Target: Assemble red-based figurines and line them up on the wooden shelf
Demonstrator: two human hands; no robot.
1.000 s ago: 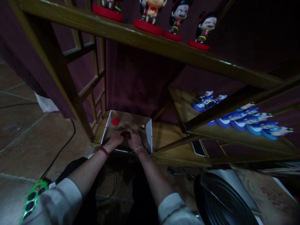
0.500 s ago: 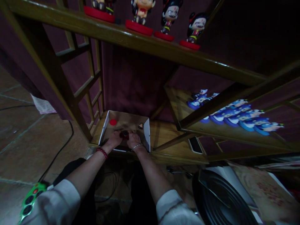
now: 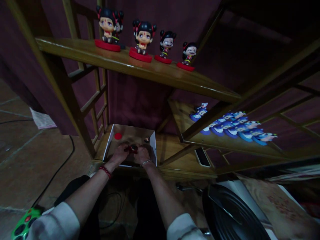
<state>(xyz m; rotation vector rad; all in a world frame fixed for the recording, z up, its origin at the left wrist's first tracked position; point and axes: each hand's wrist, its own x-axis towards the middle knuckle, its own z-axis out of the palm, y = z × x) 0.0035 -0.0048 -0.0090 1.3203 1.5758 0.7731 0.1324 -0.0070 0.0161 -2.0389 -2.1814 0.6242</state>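
Over a shallow white-walled box (image 3: pixel 154 146) on the low wooden shelf, both of my hands hold one small dark figurine with red parts (image 3: pixel 134 147). My left hand (image 3: pixel 121 152), with a red bead bracelet at the wrist, is closed on its left side. My right hand (image 3: pixel 142 155), with a silver bracelet, is closed on its right side. Inside the box, a round red base (image 3: pixel 118 136) lies at the back left and a tiny figure piece (image 3: pixel 147 139) at the back right. Fine details between my fingers are too dark to make out.
Several figurines on red bases stand on the upper shelf (image 3: pixel 125 66). Blue figurines (image 3: pixel 231 125) line the right shelf. A phone (image 3: pixel 202 157) lies at the lower right, above a black ridged stool (image 3: pixel 232 213). A green object (image 3: pixel 26 220) is at the lower left.
The view has tilted up, showing more of the upper shelf and its figurines. My hands remain together on the figurine over the box, with its red part showing more toward my left fingers.
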